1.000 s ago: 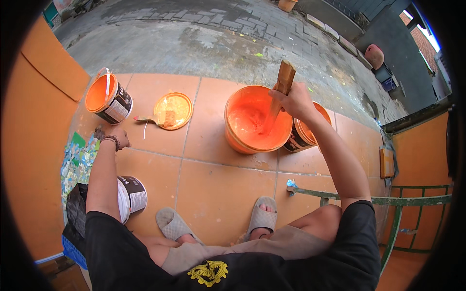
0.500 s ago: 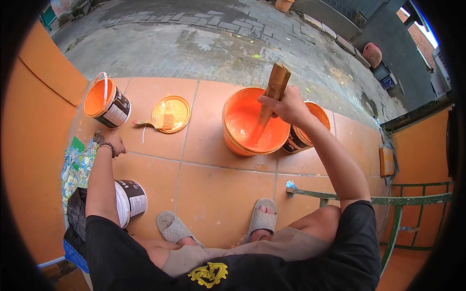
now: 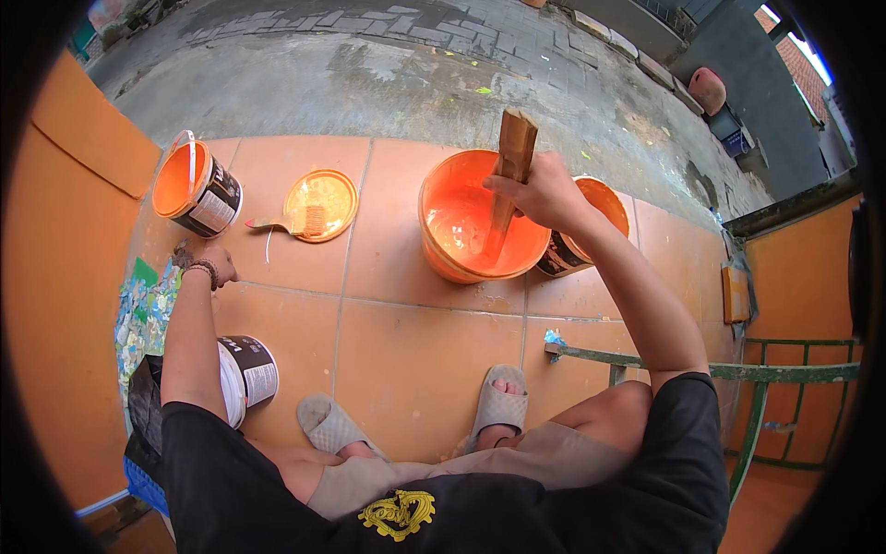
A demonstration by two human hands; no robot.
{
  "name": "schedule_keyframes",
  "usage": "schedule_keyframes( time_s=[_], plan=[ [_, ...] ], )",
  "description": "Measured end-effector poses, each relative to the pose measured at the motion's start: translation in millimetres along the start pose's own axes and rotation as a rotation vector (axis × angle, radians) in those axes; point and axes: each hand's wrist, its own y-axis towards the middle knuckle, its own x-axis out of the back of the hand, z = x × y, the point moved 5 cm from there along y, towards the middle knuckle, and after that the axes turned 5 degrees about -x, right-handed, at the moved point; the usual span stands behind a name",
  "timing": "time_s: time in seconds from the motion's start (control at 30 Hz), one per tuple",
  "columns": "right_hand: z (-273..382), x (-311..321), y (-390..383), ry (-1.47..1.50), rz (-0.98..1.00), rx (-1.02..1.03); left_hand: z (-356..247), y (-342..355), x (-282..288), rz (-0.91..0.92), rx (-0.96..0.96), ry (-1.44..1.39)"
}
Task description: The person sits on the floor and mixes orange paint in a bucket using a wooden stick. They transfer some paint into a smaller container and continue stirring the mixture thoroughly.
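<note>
My right hand (image 3: 532,187) grips a flat wooden stick (image 3: 517,138), its lower end in orange paint inside a large orange bucket (image 3: 441,254). Behind that bucket, to its right, stands a second paint bucket (image 3: 604,212). My left hand (image 3: 215,264) is low at the left with curled fingers, beside a small brown-grey thing (image 3: 182,255); what it holds, if anything, I cannot make out. Just above it stands an open labelled paint pail (image 3: 212,208). A paint-stained brush (image 3: 286,222) lies across a round orange lid (image 3: 328,192).
A white pail (image 3: 257,379) is near my left forearm, beside scattered blue-green flakes (image 3: 143,314). A green metal railing (image 3: 803,372) is at the right, orange walls (image 3: 74,258) at both sides. Beyond the tiles (image 3: 388,351) lies a paved yard (image 3: 369,83).
The stick has shifted left inside the bucket, with my right hand on it. The whole view has shifted slightly. My left hand stays low at the left.
</note>
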Motion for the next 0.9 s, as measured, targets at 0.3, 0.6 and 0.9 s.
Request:
schedule_keyframes(
  time_s=[0.3,0.6,0.9],
  plan=[
    [-15.5,5.0,25.7,0.204,-0.223,0.166,-30.7,8.0,-0.9,0.001,-0.056,-0.106],
    [7.2,-8.5,1.8,0.093,0.067,-0.001,-46.3,-1.6,2.3,0.015,-0.061,-0.021],
    [-22.2,16.9,29.5,0.062,-0.225,0.109,-217.2,-10.5,-20.0,-0.09,-0.699,-0.486]
  ],
)
